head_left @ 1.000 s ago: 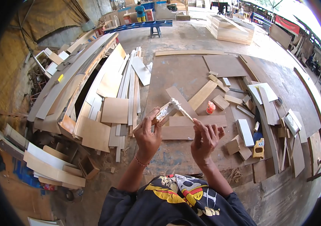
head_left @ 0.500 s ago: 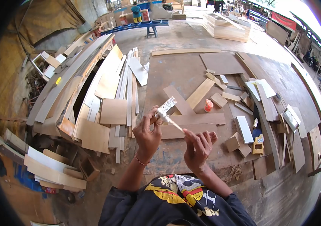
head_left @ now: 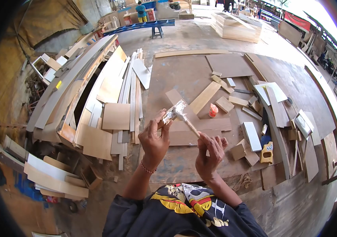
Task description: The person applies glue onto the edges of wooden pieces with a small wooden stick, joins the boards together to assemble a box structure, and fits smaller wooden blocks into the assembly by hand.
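My left hand [head_left: 153, 136] pinches a small piece [head_left: 170, 115] whose upper face is smeared with white paste. A thin stick [head_left: 191, 127] is pinched by my right hand [head_left: 210, 152], its white-coated tip resting on the pasted piece. Both hands are raised above the brown work board, close together. An orange-red container [head_left: 213, 110] stands on the board to the right of the stick. Flat wooden strips [head_left: 200, 125] lie beneath and beyond my hands.
Wood blocks [head_left: 225, 104], a white-topped block [head_left: 251, 136] and a yellow-handled saw [head_left: 266, 153] lie to the right. Stacked boards [head_left: 116, 116] fill the left. Farther off are a blue frame [head_left: 138, 27], a wooden box [head_left: 235, 29] and a person [head_left: 141, 12].
The stick's coated tip has moved over the piece, down toward my left fingers and then back up along it. My right hand has shifted slightly. The whole view has turned a little.
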A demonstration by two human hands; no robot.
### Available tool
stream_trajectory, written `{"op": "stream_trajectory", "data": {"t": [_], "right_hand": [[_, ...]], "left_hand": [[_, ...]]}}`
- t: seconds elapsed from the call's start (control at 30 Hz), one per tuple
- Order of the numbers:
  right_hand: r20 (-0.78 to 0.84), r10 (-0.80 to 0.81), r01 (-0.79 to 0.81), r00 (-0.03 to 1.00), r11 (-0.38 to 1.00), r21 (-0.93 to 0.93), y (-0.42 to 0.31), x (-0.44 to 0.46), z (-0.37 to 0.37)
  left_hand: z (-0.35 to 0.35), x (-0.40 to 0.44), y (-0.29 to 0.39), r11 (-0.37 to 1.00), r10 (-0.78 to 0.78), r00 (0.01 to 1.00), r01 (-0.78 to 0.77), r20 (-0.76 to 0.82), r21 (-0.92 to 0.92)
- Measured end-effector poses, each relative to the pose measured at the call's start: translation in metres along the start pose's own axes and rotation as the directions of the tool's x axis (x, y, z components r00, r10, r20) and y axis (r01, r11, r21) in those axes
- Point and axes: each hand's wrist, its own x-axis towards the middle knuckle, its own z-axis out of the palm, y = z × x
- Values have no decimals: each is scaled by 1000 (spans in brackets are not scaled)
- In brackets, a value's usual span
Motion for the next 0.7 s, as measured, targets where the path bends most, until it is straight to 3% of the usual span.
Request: {"op": "stream_trajectory", "data": {"t": [0.17, 0.23, 0.3, 0.37, 0.43, 0.5, 0.7], "right_hand": [[97, -90, 88, 991, 996, 25, 2, 9, -24], [77, -32, 23, 997, 993, 119, 13, 16, -32], [60, -41, 36, 997, 995, 89, 22, 26, -36], [32, -49, 48, 998, 998, 31, 33, 34, -40], [23, -31, 30, 999, 999, 42, 50, 38, -41], [68, 11, -11, 998, 1000, 3, 63, 39, -48], [105, 3, -16, 994, 993, 120, 84, 44, -75]], "left_hand": [[19, 1, 11, 999, -22, 1000, 23, -14, 30], [25, 3, 19, 998, -20, 1000, 21, -15, 67], [34, 0, 27, 996, -24, 1000, 25, -8, 87], [44, -2, 34, 992, -126, 992, 127, -11, 29], [52, -1, 46, 995, -22, 999, 26, -38, 99], [63, -4, 54, 995, -44, 999, 46, -26, 89], [89, -7, 80, 987, -124, 992, 122, 17, 106]]}}
